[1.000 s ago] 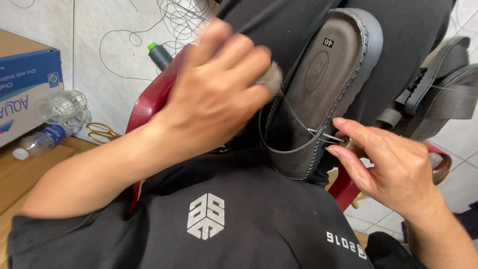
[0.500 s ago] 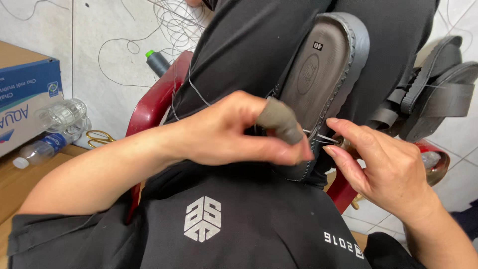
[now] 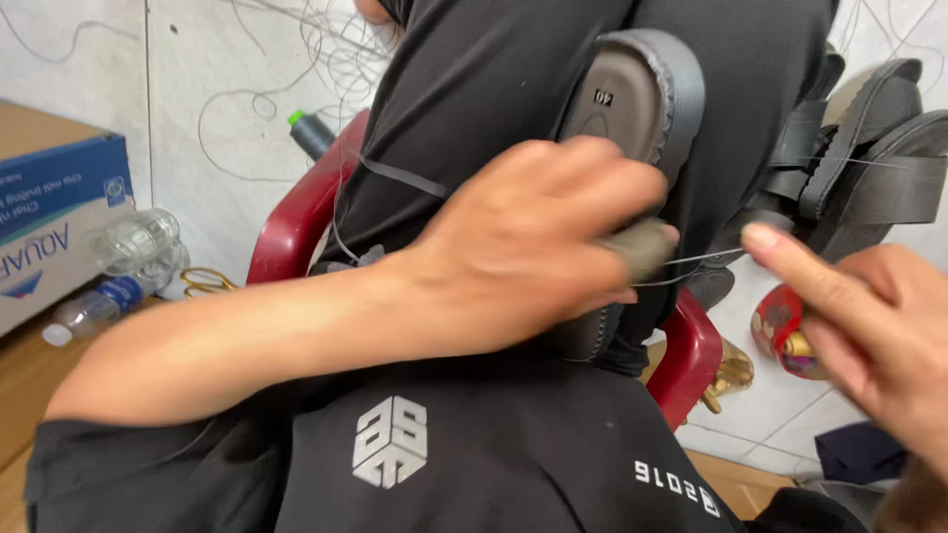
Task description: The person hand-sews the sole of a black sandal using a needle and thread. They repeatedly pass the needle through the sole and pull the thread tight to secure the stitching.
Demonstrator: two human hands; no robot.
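At the far left a cardboard box (image 3: 54, 222) with a blue printed band stands on a wooden surface (image 3: 25, 380), its left side cut off by the frame edge. Just right of it lie two clear plastic bottles (image 3: 118, 271), one with a blue label and a white cap, the other crumpled. A pair of scissors with yellow handles (image 3: 205, 283) lies beside them, half hidden behind the red chair (image 3: 296, 222). A dark spool with a green top (image 3: 308, 133) shows past the chair's edge, and loose dark thread trails over the pale wall behind it.

The left hand (image 3: 538, 242) crosses the middle, blurred, its grip closed on a small grey-brown piece (image 3: 642, 247) from which a thin thread (image 3: 706, 259) runs to the right; what the piece is cannot be made out. Behind this hand stands the shoe sole (image 3: 637, 94), grey-brown with a darker grey stitched rim and a small dark size tag, held upright against the black trousers of the lap. Its lower half is covered by the hand.

The right hand (image 3: 859, 316) is at the near right, partly out of frame, forefinger stretched towards the thread, grip loose and holding nothing visible. Beyond it hang dark grey sandal straps (image 3: 869, 158), and a red rounded object (image 3: 780, 331) sits half hidden behind the fingers.
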